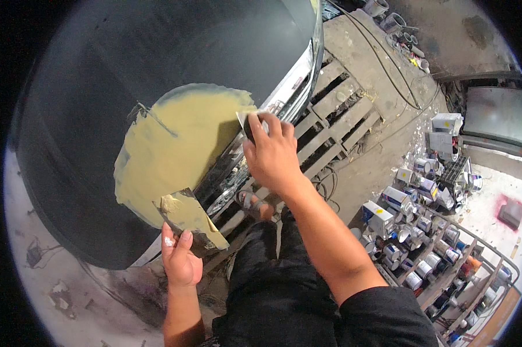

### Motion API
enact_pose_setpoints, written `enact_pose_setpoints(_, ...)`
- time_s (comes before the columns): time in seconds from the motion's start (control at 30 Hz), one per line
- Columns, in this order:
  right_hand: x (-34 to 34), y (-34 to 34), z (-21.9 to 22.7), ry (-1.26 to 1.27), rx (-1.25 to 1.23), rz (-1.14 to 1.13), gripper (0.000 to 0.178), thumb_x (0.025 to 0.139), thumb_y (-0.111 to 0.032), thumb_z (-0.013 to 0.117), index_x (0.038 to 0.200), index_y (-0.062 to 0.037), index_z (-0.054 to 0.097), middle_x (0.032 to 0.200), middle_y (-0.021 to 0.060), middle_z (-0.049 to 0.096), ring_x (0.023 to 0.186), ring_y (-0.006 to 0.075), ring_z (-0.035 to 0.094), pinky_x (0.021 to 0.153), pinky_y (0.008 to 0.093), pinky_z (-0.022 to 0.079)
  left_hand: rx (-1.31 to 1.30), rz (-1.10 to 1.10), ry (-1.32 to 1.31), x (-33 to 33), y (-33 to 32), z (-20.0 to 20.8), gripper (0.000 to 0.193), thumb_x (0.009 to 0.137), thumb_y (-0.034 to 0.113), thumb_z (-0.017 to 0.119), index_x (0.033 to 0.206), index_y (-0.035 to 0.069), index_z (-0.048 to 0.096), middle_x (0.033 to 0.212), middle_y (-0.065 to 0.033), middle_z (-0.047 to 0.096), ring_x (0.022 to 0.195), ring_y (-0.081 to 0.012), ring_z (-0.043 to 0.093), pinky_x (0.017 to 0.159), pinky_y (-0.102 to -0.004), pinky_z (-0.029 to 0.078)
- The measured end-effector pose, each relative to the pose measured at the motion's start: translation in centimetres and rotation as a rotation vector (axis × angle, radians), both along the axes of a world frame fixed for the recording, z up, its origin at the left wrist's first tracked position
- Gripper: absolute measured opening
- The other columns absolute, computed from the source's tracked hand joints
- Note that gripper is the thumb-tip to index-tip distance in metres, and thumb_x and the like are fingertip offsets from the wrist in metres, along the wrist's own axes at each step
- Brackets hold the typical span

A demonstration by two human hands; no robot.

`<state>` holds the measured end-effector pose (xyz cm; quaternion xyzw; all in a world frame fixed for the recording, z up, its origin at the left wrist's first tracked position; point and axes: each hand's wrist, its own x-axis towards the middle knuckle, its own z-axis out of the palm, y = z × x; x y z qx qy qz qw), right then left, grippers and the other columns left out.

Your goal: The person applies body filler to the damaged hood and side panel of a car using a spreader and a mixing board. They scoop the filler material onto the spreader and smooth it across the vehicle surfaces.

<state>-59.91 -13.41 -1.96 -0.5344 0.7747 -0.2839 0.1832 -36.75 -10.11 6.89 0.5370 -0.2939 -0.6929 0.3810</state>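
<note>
A dark car panel [93,127] fills the upper left, bearing a broad smeared patch of yellowish body filler [174,139]. My right hand [271,147] is closed around a putty spreader [242,120], whose pale edge meets the filler at the patch's right end, near the panel's rim. Below the patch, my left hand [181,257] grips a flat mixing board [194,222] coated with the same filler. A thicker lump of filler [171,205] sits at the board's upper left corner. White residue marks a left fingertip.
A slatted wooden pallet [336,118] lies on the floor beyond the car's edge. Several paint cans [397,199] crowd a metal-railed rack [475,237] at the right. A dark hose [388,66] trails across the concrete. My sandalled foot [255,203] shows below the car's trim.
</note>
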Motion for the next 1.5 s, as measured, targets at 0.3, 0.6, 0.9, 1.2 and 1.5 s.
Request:
enact_pose_setpoints(0.3,2.0,1.2,-3.5,0.055,-0.01,0.043,0.053,0.081,-0.02,0.06,0.13,-0.0095,0.044,0.125,0.0148,0.043,0.105,0.04,0.043,0.083,0.0511,0.043,0.026,-0.029,-0.035,0.6,0.7,-1.6,0.051,0.087,-0.002,0.047,0.137,0.002,0.034,0.13,-0.0099,0.048,0.12,-0.0211,0.046,0.104,-0.0349,0.033)
enact_pose_setpoints(0.6,-2.2,-3.0,-1.2,-0.084,0.169,-0.13,0.045,0.087,-0.026,0.049,0.128,-0.0073,0.046,0.124,0.0188,0.047,0.104,0.0455,0.048,0.087,0.0528,0.044,-0.004,-0.035,-0.039,0.9,0.4,-1.6,0.05,0.087,-0.001,0.047,0.136,0.0,0.034,0.13,-0.0095,0.047,0.119,-0.0202,0.045,0.104,-0.0343,0.033)
enact_pose_setpoints(0.9,4.3,0.8,-0.7,0.005,0.148,0.015,0.048,0.084,-0.024,0.055,0.128,-0.0074,0.045,0.122,0.0165,0.047,0.1,0.0409,0.048,0.078,0.0504,0.047,-0.011,-0.032,0.003,0.0,-0.2,-0.6,0.051,0.086,-0.003,0.048,0.136,-0.001,0.035,0.129,-0.0102,0.049,0.117,-0.0182,0.047,0.103,-0.0322,0.034)
enact_pose_setpoints(1.2,-1.9,-1.3,-2.2,-0.006,0.145,-0.137,0.047,0.085,-0.026,0.053,0.128,-0.0097,0.046,0.124,0.016,0.047,0.105,0.0414,0.048,0.08,0.0551,0.045,-0.006,-0.034,-0.03,1.3,0.1,-1.5,0.052,0.087,-0.002,0.047,0.137,0.0,0.033,0.132,-0.0097,0.046,0.12,-0.0193,0.045,0.104,-0.0335,0.032)
enact_pose_setpoints(1.5,2.7,4.1,-0.4,-0.398,0.023,0.133,0.051,0.086,-0.024,0.057,0.132,-0.0066,0.045,0.125,0.0185,0.046,0.114,0.0364,0.045,0.098,0.0457,0.037,0.041,0.062,0.073,-0.6,-0.4,-0.2,0.05,0.087,-0.004,0.047,0.136,0.001,0.035,0.13,-0.0098,0.047,0.119,-0.0207,0.046,0.103,-0.0354,0.034)
